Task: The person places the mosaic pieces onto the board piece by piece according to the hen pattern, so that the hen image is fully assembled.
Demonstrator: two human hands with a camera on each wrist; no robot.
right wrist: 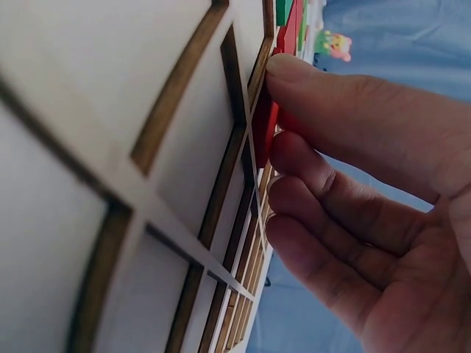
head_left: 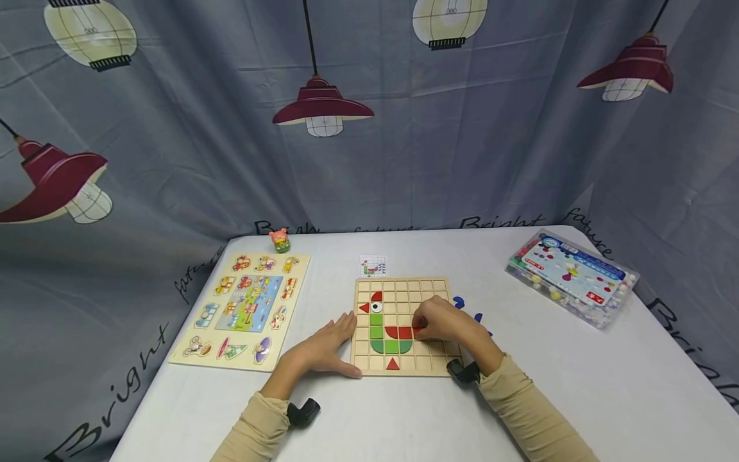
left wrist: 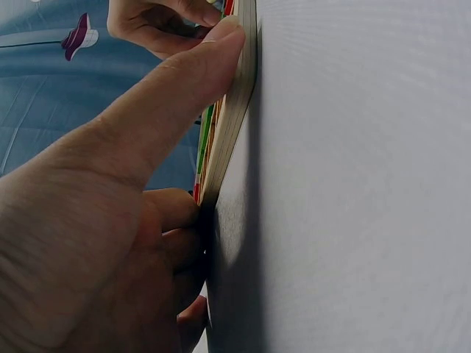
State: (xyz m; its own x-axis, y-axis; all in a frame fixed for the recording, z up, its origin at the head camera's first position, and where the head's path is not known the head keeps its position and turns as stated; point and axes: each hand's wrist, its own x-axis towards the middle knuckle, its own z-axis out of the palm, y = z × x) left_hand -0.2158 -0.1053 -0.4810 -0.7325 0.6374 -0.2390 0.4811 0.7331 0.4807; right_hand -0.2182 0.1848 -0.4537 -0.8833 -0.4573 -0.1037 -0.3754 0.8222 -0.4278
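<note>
A wooden grid board (head_left: 424, 289) bears a figure of coloured pieces: a red beak triangle (head_left: 364, 308), a round eye piece (head_left: 376, 307), green squares (head_left: 376, 332), green rounded corners and red pieces (head_left: 399, 332). My right hand (head_left: 441, 319) pinches a small red piece (right wrist: 266, 132) between thumb and fingers, low over the grid beside the red row. Its outline is mostly hidden by the fingers. My left hand (head_left: 326, 346) rests at the board's left edge, fingers stretched out, thumb (left wrist: 184, 81) against the near left corner.
Blue pieces (head_left: 458, 301) lie just right of the board. Behind it is a small pattern card (head_left: 372, 265). A picture puzzle board (head_left: 190, 353) lies at the left, with a small pink-topped figurine (head_left: 280, 240) beyond it. A clear box of beads (head_left: 571, 276) sits at the right.
</note>
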